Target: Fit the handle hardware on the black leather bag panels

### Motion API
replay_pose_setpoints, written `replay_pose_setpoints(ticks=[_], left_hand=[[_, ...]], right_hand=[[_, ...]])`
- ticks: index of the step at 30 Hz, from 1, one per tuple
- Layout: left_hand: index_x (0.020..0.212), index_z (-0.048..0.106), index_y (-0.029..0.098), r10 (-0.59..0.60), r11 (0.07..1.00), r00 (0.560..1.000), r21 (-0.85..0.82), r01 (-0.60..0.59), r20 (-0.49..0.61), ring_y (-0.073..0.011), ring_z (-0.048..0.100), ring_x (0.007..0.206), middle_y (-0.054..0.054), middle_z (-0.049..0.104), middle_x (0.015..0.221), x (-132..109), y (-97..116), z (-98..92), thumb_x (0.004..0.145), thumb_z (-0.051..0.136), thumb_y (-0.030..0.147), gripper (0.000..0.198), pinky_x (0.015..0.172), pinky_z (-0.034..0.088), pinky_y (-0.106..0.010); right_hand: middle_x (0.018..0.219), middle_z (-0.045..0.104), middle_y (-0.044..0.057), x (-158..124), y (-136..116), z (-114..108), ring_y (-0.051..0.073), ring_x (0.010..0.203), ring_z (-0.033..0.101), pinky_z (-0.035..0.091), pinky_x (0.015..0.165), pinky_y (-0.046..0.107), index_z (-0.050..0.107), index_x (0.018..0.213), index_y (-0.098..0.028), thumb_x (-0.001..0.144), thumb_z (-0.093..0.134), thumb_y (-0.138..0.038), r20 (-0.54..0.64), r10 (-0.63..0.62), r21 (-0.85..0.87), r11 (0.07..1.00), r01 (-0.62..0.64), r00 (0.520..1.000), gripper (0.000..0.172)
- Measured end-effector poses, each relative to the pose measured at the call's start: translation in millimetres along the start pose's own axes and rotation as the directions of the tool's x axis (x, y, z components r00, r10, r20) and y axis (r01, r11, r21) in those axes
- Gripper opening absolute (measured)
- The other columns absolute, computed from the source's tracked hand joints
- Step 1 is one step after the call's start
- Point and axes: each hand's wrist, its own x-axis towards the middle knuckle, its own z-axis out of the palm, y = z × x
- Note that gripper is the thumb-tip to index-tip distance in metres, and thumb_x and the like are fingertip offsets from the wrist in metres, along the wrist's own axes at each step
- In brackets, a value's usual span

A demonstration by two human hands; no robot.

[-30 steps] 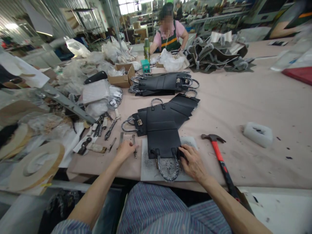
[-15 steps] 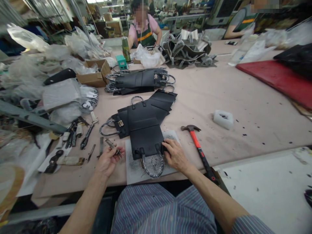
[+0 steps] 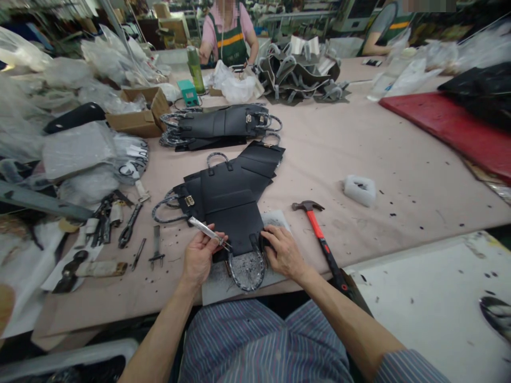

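A black leather bag panel (image 3: 238, 226) lies on a white pad (image 3: 279, 219) at the table's near edge, its looped handle (image 3: 246, 271) hanging toward me. My right hand (image 3: 284, 251) presses down on the panel's right corner beside the handle's end, fingers bent over it. My left hand (image 3: 200, 254) grips a slim metal tool (image 3: 205, 230), its tip pointing at the handle's left end. More black panels (image 3: 229, 186) with handles overlap just beyond.
A red-handled hammer (image 3: 322, 239) lies to the right of my right hand. Pliers and small tools (image 3: 131, 229) are scattered on the left. A white block (image 3: 360, 189), a red mat (image 3: 443, 125), a cardboard box (image 3: 138, 118) and another stack of bags (image 3: 223, 123) sit farther off. Other workers sit at the far end.
My left hand picked the metal tool up off the table and carried it right, over to the panel's handle. My right hand stayed on the panel. The camera swung rightward.
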Motion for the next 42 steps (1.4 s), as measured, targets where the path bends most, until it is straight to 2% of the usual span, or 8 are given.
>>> replay_pose_setpoints(ticks=[5, 12, 18, 27, 34, 38, 42], left_hand=[[0.098, 0.067, 0.017, 0.16, 0.971, 0.987, 0.176, -0.162, 0.027, -0.0208, 0.078, 0.087, -0.005, 0.078, 0.091, 10.8, -16.4, 0.4, 0.071, 0.089, 0.032, 0.038, 0.086, 0.063, -0.036], [0.095, 0.068, 0.017, 0.263, 0.89, 0.964, 0.376, -0.257, 0.036, -0.0227, 0.078, 0.086, -0.007, 0.079, 0.091, 2.9, -17.0, 5.8, 0.077, 0.083, 0.031, 0.027, 0.086, 0.064, -0.038], [0.094, 0.067, 0.017, 0.308, 0.864, 0.95, 0.405, -0.3, 0.048, -0.0217, 0.078, 0.085, -0.005, 0.079, 0.09, -0.7, -17.8, 8.4, 0.079, 0.08, 0.028, 0.022, 0.084, 0.065, -0.037], [0.09, 0.071, 0.018, 0.282, 0.824, 0.956, 0.489, -0.286, 0.083, -0.0214, 0.076, 0.09, -0.006, 0.079, 0.094, -4.8, -14.1, 11.4, 0.083, 0.077, 0.023, 0.01, 0.088, 0.062, -0.037], [0.094, 0.07, 0.02, 0.352, 0.824, 0.928, 0.431, -0.369, 0.121, -0.0209, 0.077, 0.09, -0.004, 0.079, 0.096, -4.9, -17.7, 9.7, 0.083, 0.077, 0.017, 0.014, 0.088, 0.062, -0.038], [0.096, 0.069, 0.021, 0.356, 0.822, 0.926, 0.429, -0.375, 0.127, -0.0217, 0.077, 0.092, -0.004, 0.078, 0.098, -4.8, -20.5, 7.3, 0.085, 0.076, 0.018, 0.013, 0.091, 0.061, -0.04], [0.096, 0.069, 0.021, 0.347, 0.82, 0.934, 0.456, -0.346, 0.083, -0.0219, 0.076, 0.092, -0.004, 0.079, 0.097, -5.2, -20.8, 7.5, 0.084, 0.077, 0.02, 0.014, 0.091, 0.062, -0.042]], right_hand=[[0.132, 0.059, 0.014, 1.4, 1.0, -0.1, 0.032, 0.123, 0.053, 0.049, 0.104, 0.055, 0.058, 0.129, -0.019, 0.084, 0.056, -0.009, -0.01, 0.004, 0.031, 1.0, -0.004, 1.0, 0.046], [0.134, 0.059, 0.015, 2.0, 2.2, -1.7, 0.032, 0.124, 0.053, 0.048, 0.106, 0.054, 0.059, 0.127, -0.018, 0.084, 0.057, -0.01, 0.004, 0.031, 0.046, 0.998, -0.031, 1.0, 0.044], [0.134, 0.058, 0.014, 3.4, 2.7, -3.9, 0.032, 0.125, 0.052, 0.047, 0.106, 0.054, 0.058, 0.128, -0.018, 0.085, 0.057, -0.011, 0.027, 0.046, 0.045, 0.998, -0.047, 0.999, 0.044], [0.135, 0.058, 0.013, 6.4, 2.8, -7.3, 0.033, 0.123, 0.053, 0.047, 0.103, 0.055, 0.058, 0.131, -0.022, 0.084, 0.056, -0.013, 0.067, 0.083, 0.082, 0.993, -0.088, 0.994, 0.048], [0.135, 0.057, 0.014, 5.0, 5.0, -5.7, 0.033, 0.124, 0.053, 0.045, 0.105, 0.054, 0.057, 0.13, -0.021, 0.086, 0.056, -0.015, 0.074, 0.078, 0.07, 0.994, -0.083, 0.994, 0.045], [0.134, 0.058, 0.014, 5.6, 5.2, -5.7, 0.033, 0.123, 0.053, 0.046, 0.104, 0.054, 0.057, 0.13, -0.021, 0.086, 0.056, -0.015, 0.078, 0.088, 0.067, 0.993, -0.093, 0.993, 0.045], [0.134, 0.058, 0.013, 7.3, 4.0, -6.8, 0.033, 0.122, 0.053, 0.046, 0.103, 0.054, 0.057, 0.132, -0.022, 0.085, 0.056, -0.015, 0.092, 0.107, 0.078, 0.99, -0.115, 0.99, 0.047]])
